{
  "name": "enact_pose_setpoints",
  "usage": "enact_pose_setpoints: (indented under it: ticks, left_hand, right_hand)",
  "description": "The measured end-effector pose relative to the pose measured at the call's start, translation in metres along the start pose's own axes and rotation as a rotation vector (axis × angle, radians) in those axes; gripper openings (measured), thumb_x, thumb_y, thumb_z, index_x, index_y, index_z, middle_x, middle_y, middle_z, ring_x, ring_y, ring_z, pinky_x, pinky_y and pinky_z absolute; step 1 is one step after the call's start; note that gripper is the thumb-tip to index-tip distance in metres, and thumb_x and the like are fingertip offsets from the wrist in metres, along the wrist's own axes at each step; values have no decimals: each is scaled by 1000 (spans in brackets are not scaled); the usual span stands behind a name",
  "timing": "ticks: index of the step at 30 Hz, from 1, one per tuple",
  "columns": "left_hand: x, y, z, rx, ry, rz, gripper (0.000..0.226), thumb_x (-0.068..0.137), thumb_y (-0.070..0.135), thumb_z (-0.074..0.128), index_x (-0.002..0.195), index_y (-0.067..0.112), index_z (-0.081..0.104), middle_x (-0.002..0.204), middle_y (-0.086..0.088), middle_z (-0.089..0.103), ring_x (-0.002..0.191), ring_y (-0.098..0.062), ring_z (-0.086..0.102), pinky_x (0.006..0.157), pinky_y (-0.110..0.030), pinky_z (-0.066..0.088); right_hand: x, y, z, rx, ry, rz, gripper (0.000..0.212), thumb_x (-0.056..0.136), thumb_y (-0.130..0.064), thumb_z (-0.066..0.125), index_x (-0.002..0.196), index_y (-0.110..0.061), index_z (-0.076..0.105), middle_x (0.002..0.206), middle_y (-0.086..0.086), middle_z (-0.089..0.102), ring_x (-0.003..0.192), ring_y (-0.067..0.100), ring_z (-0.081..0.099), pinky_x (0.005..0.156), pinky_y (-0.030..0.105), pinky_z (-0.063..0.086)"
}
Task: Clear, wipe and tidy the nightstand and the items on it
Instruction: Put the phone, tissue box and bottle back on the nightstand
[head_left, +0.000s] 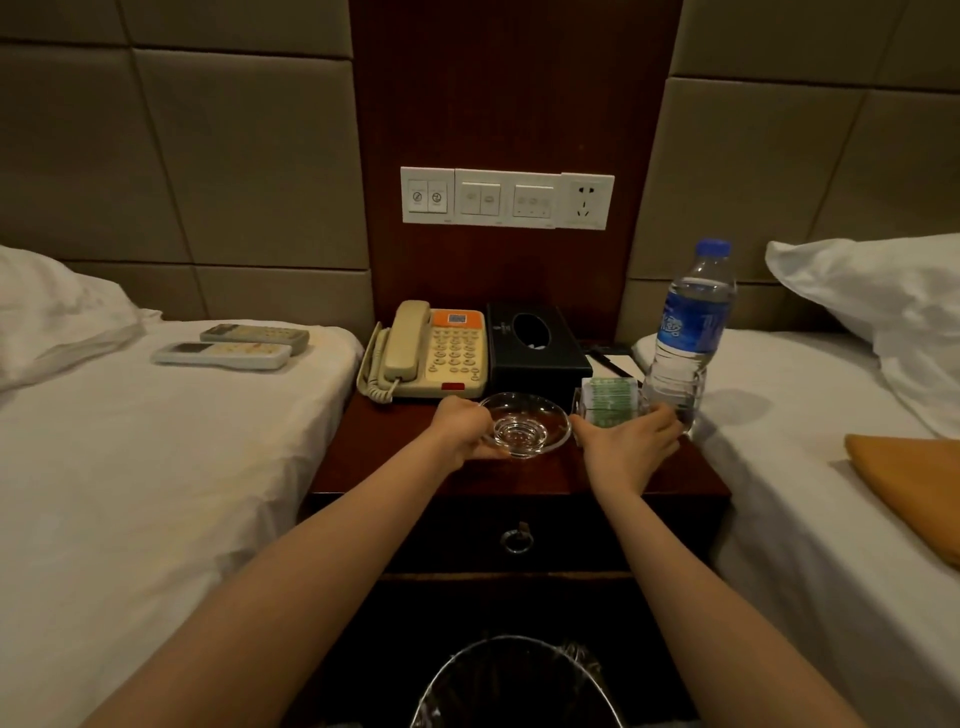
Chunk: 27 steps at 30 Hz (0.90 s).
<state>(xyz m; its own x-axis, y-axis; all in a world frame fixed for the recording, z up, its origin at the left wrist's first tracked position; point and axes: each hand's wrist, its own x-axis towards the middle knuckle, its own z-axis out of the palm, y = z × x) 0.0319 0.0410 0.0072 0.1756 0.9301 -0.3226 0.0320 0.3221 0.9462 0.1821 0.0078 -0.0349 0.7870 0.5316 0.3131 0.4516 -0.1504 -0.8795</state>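
Left hand (464, 427) curling fingers on rim of glass ashtray (524, 425) at nightstand (415, 467) front centre. Right hand (631, 441) closing around clear holder of green packets (609, 399). Risk: elbowing adjacent water bottle (688, 332), toppling it; ashtray slipping.

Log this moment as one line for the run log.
left hand: grips glass ashtray rim | right hand: on clear holder | phone, tissue box: untouched
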Motion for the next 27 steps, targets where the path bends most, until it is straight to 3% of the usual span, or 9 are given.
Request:
enact_pose_setpoints:
  ticks: [3, 8, 12, 15, 19, 23, 27]
  left_hand:
    - [1, -3, 1, -18, 6, -16, 23, 88, -19, 38, 102, -5, 49, 117, -26, 57, 103, -38, 63, 72, -40, 54]
    - [1, -4, 5, -44, 30, -26, 21, 88, -19, 37, 91, -1, 48, 123, -27, 55, 106, -38, 61, 74, -41, 55]
    - [1, -4, 4, -22, 27, -45, 34, 90, -16, 39, 122, -7, 49, 124, -25, 55, 105, -35, 62, 72, -36, 55]
    - [-3, -2, 3, 8, 23, -65, 39, 92, -13, 40, 129, -5, 45, 125, -23, 54, 105, -33, 62, 73, -36, 54]
    - [-13, 5, 3, 133, -24, -84, 40, 95, 1, 44, 134, -2, 37, 107, -17, 53, 81, -23, 61, 80, -35, 51]
    - [-24, 18, -3, 242, 10, -89, 44, 94, 12, 46, 137, 8, 38, 127, -12, 50, 113, -25, 52, 89, -37, 45]
    - [-29, 33, -20, 264, 51, -49, 45, 96, 13, 44, 140, 8, 32, 138, -14, 44, 119, -24, 48, 99, -39, 42]
  right_hand:
    - [0, 1, -1, -25, -7, -17, 95, 63, -31, 84, 133, 3, 30, 142, 23, 31, 133, 36, 26, 112, 41, 18]
    - [-3, 1, -2, -41, -6, -28, 96, 64, -36, 83, 134, 2, 29, 142, 22, 30, 132, 35, 28, 110, 40, 22]
    - [-4, 1, -3, -81, -18, -16, 99, 64, -39, 82, 136, 1, 27, 143, 22, 29, 132, 36, 28, 110, 41, 24]
    - [-7, -1, -3, -115, -42, -5, 103, 64, -39, 82, 140, -3, 22, 145, 22, 25, 132, 38, 28, 107, 47, 27]
    - [-12, -5, -11, -232, -75, -44, 108, 65, -44, 81, 144, -14, 15, 148, 20, 17, 135, 40, 22, 108, 52, 24]
    - [-17, -18, -23, -321, -129, -180, 99, 73, -35, 75, 145, -23, 9, 152, 18, 7, 139, 39, 14, 111, 52, 18]
    - [-22, -49, -25, -310, -152, -326, 89, 69, -11, 70, 141, -20, 19, 149, 13, 14, 138, 36, 19, 111, 51, 20]
